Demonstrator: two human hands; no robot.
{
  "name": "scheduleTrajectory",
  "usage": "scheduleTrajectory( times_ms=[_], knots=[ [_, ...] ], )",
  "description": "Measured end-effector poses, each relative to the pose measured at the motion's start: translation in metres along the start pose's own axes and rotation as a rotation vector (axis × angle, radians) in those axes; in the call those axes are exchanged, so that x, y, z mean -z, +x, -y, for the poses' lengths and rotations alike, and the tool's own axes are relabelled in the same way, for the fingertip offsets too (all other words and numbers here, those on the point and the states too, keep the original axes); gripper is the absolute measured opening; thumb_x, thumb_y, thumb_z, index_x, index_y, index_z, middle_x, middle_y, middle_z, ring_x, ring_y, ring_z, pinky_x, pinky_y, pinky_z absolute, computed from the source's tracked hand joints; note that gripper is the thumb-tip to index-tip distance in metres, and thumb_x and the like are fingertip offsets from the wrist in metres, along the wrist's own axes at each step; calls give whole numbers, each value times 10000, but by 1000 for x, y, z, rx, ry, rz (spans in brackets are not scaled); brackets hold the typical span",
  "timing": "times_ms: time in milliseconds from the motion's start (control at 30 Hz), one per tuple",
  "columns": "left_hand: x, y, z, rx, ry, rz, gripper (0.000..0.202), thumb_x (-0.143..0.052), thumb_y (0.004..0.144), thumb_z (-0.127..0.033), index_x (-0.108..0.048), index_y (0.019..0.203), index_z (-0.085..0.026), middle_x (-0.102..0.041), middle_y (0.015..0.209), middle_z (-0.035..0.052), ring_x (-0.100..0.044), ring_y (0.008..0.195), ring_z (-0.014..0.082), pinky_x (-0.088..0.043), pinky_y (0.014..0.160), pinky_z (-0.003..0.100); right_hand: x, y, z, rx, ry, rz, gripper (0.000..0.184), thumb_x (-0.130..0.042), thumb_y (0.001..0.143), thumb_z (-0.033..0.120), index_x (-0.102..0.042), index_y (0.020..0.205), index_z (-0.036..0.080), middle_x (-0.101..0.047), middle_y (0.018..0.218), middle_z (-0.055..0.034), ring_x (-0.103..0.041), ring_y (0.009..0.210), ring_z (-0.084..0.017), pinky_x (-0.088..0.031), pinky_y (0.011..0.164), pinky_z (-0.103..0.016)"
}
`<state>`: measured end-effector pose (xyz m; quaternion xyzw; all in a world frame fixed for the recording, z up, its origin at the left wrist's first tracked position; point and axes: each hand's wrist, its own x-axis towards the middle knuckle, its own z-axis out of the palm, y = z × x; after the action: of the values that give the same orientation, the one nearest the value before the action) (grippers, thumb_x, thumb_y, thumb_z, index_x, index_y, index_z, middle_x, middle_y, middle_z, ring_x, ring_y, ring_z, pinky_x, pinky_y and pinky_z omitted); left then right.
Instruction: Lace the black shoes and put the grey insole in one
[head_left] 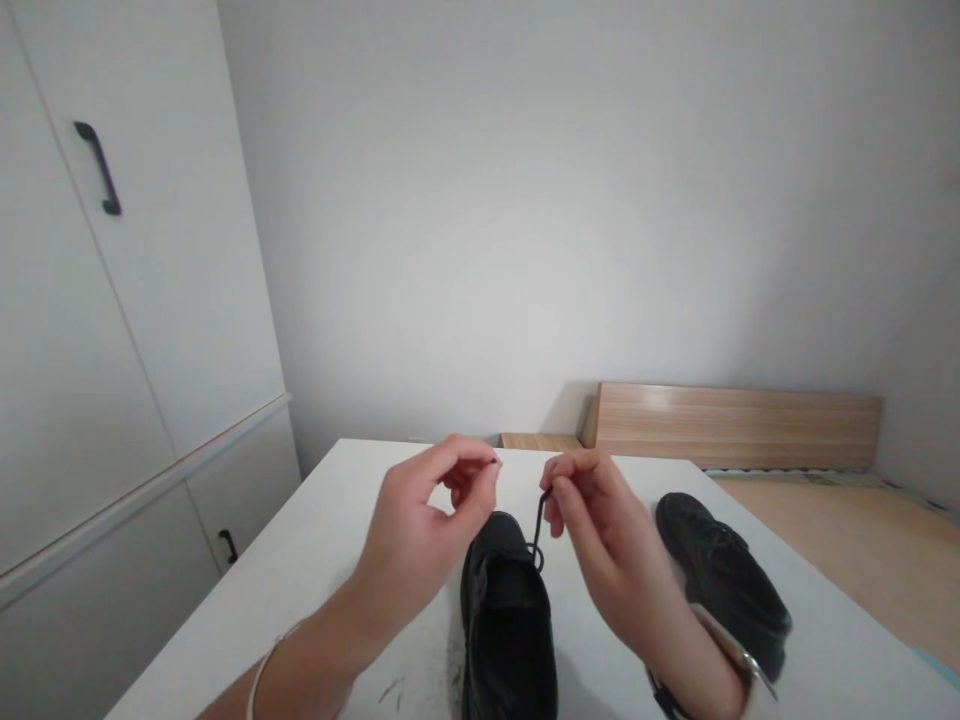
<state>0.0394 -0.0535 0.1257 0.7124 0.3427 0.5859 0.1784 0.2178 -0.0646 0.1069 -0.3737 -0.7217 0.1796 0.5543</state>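
A black lace-up shoe [511, 640] stands on the white table, toe pointing away from me. Above its left side, my left hand [427, 530] is closed in a pinch. A small dark tip that looks like a shoelace end shows between its thumb and forefinger; the rest of that lace is hidden. My right hand [600, 520], at the shoe's right, pinches a black shoelace [539, 520] that runs down to a small loop by the eyelets. Both hands are apart from each other and raised above the shoe.
The matching black shoe [720, 575] rests on the table [330, 540] to the right, partly behind my right wrist. A wooden bed headboard [735, 425] is beyond the table at right. A white cabinet [150, 300] lines the left side.
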Motion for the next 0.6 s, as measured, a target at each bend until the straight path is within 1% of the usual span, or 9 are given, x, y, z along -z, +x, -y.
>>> scheduleTrajectory(
  times_ms=[67, 133, 200, 267, 300, 400, 467, 533, 600],
  knots=[
    [5, 7, -10, -12, -36, -81, 81, -587, 872, -219, -643, 827, -181, -626, 668, -25, -568, 590, 100, -468, 579, 197, 5, 7, 15, 65, 78, -100, 87, -436, 1012, 272, -504, 996, 220, -575, 905, -25, -550, 644, -113, -476, 590, -254],
    [6, 12, -17, -12, -78, -82, 67, -603, 873, -217, -646, 834, -183, -635, 643, -36, -595, 583, 95, -483, 576, 183, 6, 12, 25, 110, 111, -125, 70, -457, 1008, 254, -521, 1002, 226, -578, 925, -24, -555, 649, -109, -480, 600, -256],
    [2, 14, -20, -16, -115, -30, 59, -607, 878, -204, -647, 840, -186, -664, 660, -37, -636, 617, 97, -504, 603, 175, 3, 15, 30, 128, 140, -77, 73, -458, 1007, 227, -531, 1000, 228, -579, 921, -20, -559, 665, -111, -484, 616, -259],
    [-4, 14, -20, -17, -158, 18, 61, -601, 890, -202, -645, 849, -187, -688, 709, -30, -666, 668, 103, -526, 646, 177, -1, 17, 31, 145, 158, -25, 88, -449, 1005, 202, -533, 995, 228, -571, 920, -20, -565, 734, -127, -491, 673, -276],
    [-7, 13, -20, -9, -190, 38, 65, -596, 898, -214, -642, 860, -188, -693, 734, -26, -675, 690, 109, -537, 668, 186, -3, 18, 30, 159, 154, -22, 93, -446, 1003, 192, -532, 988, 227, -561, 915, -21, -560, 772, -137, -490, 703, -288],
    [-15, 9, -17, 59, -315, 98, 106, -578, 927, -283, -630, 923, -191, -696, 816, -3, -693, 784, 139, -563, 754, 234, -6, 20, 28, 210, 99, -78, 98, -441, 995, 181, -522, 957, 222, -517, 903, -28, -523, 840, -166, -470, 752, -319],
    [-18, 7, -16, 95, -388, 159, 139, -565, 940, -312, -624, 964, -189, -692, 869, 13, -688, 830, 151, -564, 787, 258, -6, 20, 27, 228, 51, -97, 100, -444, 990, 185, -523, 940, 219, -502, 941, -41, -508, 886, -179, -458, 786, -335],
    [-19, 7, -16, 109, -431, 210, 144, -552, 948, -306, -622, 969, -181, -681, 864, 18, -673, 813, 145, -558, 765, 251, -5, 19, 27, 218, 64, -82, 95, -447, 988, 191, -529, 951, 221, -500, 1010, -55, -511, 917, -182, -463, 794, -334],
    [-18, 8, -16, 120, -456, 231, 127, -549, 949, -276, -621, 949, -171, -665, 792, 9, -655, 747, 132, -546, 717, 234, -5, 17, 25, 188, 145, -61, 92, -452, 990, 197, -537, 971, 227, -508, 1063, -58, -533, 878, -164, -482, 742, -305]
  ],
)
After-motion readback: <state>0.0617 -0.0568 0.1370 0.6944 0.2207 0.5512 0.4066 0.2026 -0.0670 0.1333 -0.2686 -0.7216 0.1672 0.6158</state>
